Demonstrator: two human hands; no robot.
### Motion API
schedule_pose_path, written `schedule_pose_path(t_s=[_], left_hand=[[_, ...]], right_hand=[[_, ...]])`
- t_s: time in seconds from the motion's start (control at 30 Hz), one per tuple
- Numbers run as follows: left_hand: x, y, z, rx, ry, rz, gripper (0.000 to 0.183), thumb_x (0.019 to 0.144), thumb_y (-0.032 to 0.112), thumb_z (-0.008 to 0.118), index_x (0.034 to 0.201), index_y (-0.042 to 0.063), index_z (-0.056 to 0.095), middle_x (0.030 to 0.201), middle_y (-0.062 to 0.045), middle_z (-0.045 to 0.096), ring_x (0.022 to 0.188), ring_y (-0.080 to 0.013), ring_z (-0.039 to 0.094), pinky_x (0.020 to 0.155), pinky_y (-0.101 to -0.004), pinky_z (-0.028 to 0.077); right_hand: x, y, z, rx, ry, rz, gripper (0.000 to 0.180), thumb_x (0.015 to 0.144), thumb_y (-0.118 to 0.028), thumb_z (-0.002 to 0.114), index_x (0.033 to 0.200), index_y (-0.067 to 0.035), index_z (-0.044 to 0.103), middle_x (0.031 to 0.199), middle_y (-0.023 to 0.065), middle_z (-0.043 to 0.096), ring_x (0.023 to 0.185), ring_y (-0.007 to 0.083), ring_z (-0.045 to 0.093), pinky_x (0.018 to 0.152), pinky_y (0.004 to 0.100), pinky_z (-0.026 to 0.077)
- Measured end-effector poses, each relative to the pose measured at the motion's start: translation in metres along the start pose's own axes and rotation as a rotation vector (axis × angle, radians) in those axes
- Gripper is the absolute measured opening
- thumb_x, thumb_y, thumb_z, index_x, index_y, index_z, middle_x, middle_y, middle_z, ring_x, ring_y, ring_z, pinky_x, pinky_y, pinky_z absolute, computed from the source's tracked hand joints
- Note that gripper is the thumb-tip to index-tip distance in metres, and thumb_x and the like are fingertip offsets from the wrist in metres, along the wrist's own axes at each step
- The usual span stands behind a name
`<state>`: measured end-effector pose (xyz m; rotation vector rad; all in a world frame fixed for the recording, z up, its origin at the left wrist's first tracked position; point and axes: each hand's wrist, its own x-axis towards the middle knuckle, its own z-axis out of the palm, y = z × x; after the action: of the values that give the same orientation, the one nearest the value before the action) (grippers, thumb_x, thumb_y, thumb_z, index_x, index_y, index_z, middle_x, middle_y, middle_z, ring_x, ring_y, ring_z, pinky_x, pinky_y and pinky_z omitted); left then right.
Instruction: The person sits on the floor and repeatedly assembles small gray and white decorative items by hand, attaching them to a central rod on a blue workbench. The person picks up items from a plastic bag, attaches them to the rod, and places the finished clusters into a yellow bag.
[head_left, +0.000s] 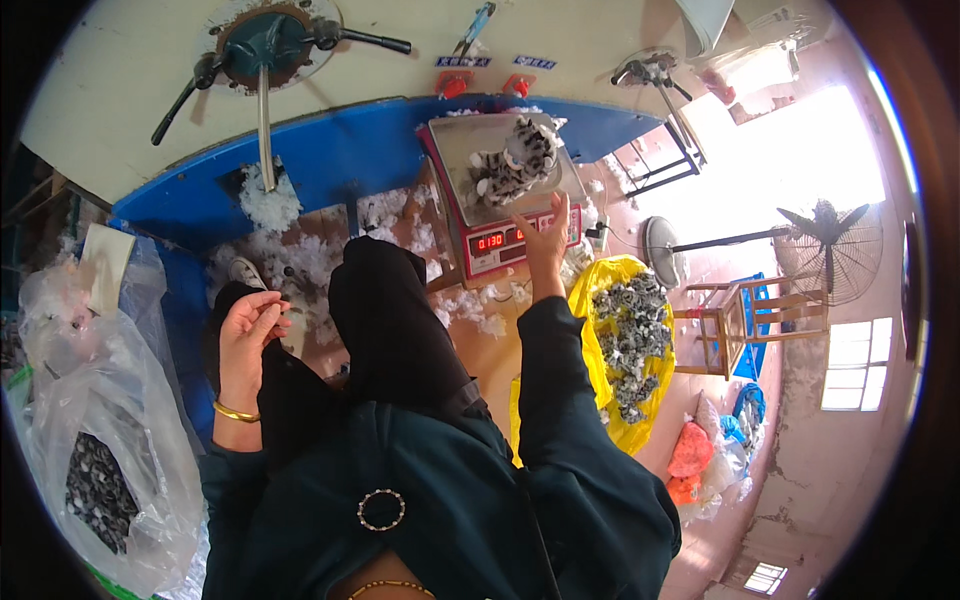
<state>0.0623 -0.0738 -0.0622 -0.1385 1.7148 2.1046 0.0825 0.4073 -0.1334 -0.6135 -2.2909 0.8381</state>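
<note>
My right hand (550, 236) is open with fingers spread, in front of a red digital scale (469, 262) whose display shows lit red digits. A grey and white plush animal with black stripes (517, 161) lies on the scale's metal pan (448, 146). My fingertips are just short of it, apart from the toy. Over my lap, my left hand (251, 330) has its fingers loosely curled together; nothing shows in it. To its upper right, a metal filling nozzle (263, 127) sticks out from the machine, with white fiber stuffing (271, 206) around its tip.
A yellow bag (592, 322) of striped plush pieces (634, 337) stands right. At left is a clear plastic bag (127, 420) with dark pieces (97, 491). Loose stuffing (300, 255) litters the floor. A pedestal fan (825, 247) and wooden chair (709, 330) stand far right.
</note>
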Motion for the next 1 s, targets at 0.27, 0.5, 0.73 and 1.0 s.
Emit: schedule_pose_path(t_s=[0.27,0.5,0.73,1.0], left_hand=[[-0.006,-0.017,-0.016,0.0,0.089,-0.037,0.02,0.093,0.014,0.061,0.11,0.003,0.061,0.098,-0.007,0.067,0.079,-0.0103,0.063,0.07,-0.0215,0.049],[-0.001,-0.004,0.017,0.007,-0.043,0.015,0.019,0.091,0.01,0.061,0.108,0.003,0.06,0.097,-0.007,0.067,0.08,-0.0115,0.063,0.07,-0.0225,0.049],[-0.015,0.037,0.031,0.24,0.003,0.529,0.066,0.081,0.0,0.065,0.141,0.005,0.037,0.126,-0.009,0.048,0.099,-0.0145,0.053,0.084,-0.0269,0.048],[-0.102,0.068,-0.13,0.926,0.936,0.718,0.011,0.089,0.012,0.063,0.086,0.001,0.066,0.08,-0.006,0.066,0.073,-0.0144,0.063,0.067,-0.0252,0.049]], right_hand=[[0.022,-0.003,-0.006,0.284,0.16,0.095,0.1,0.067,-0.011,0.085,0.145,0.004,0.024,0.14,0.0191,0.041,0.13,0.0281,0.04,0.108,0.0363,0.032],[0.081,-0.045,0.092,0.863,0.008,0.11,0.044,0.069,-0.005,0.081,0.107,-0.003,0.06,0.1,0.0034,0.066,0.09,0.0146,0.06,0.081,0.0295,0.049],[-0.031,-0.227,0.068,0.609,-1.082,-0.382,0.078,0.062,-0.014,0.083,0.131,-0.001,0.049,0.121,0.0155,0.061,0.114,0.0227,0.056,0.1,0.0361,0.042],[0.007,-0.027,-0.056,-0.089,-0.553,-0.361,0.072,0.064,-0.019,0.08,0.126,-0.001,0.05,0.119,0.0204,0.056,0.11,0.0344,0.054,0.095,0.0408,0.042]])
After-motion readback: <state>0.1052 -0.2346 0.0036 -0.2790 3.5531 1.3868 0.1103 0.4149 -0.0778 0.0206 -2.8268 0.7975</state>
